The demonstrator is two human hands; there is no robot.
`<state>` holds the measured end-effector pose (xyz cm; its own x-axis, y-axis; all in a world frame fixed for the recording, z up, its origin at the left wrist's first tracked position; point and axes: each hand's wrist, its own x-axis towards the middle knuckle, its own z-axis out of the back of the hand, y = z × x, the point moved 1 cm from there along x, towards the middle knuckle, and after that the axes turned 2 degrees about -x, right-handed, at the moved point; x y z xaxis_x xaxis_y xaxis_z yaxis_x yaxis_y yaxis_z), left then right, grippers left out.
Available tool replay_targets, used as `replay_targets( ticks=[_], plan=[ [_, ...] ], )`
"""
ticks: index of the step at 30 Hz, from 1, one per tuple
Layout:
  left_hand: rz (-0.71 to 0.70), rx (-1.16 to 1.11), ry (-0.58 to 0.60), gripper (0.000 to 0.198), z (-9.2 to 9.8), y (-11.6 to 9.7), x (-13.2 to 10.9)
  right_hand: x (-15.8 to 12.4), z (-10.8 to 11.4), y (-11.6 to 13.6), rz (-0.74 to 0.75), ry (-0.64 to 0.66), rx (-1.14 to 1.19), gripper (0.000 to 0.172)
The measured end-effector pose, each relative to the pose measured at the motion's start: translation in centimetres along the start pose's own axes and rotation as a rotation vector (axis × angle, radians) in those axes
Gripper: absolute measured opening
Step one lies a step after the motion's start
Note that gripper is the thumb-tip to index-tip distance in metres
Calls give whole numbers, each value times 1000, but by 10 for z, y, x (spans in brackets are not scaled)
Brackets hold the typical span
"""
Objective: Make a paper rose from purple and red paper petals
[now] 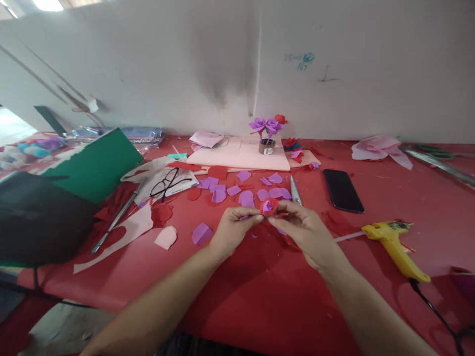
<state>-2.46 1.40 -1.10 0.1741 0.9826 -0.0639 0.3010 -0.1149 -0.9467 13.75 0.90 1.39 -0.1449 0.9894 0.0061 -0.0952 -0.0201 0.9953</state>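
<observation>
Between my two hands is a small paper flower [268, 206] with a purple middle and a red outer petal. My left hand [235, 227] pinches its left side with thumb and fingertips. From the right, my right hand [302, 225] grips the flower too, its thumb low and its fingers behind. Loose purple petals [246, 199] lie on the red table just beyond the hands, and another purple petal [202, 233] lies left of my left hand. The scissors [295, 190] rest behind my right hand, partly hidden by it.
A yellow glue gun [397, 247] with a trailing cord lies at right, near a black phone [343, 190]. Finished purple and red flowers stand in a small brown pot [266, 147] at the back. Glasses [166, 183], paper scraps [126, 232] and a green board [98, 165] are on the left.
</observation>
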Motion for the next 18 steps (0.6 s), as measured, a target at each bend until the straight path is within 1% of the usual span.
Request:
replay_targets(
  ticks=[2,4,8,15,18],
  plan=[
    [-3,15,36,15,-2,-3,-1,1,-2,0,-10,69,52,16],
    [-7,30,54,17,-4,-5,-2,1,-3,0,22,87,87,14],
    [-21,48,66,18,-4,-6,-3,2,-4,0,80,79,88,13],
    [-35,71,91,18,-3,2,-3,-1,-4,3,158,76,41,11],
    [-56,110,104,16,-2,4,-2,-1,-5,5,192,63,15,7]
  ],
)
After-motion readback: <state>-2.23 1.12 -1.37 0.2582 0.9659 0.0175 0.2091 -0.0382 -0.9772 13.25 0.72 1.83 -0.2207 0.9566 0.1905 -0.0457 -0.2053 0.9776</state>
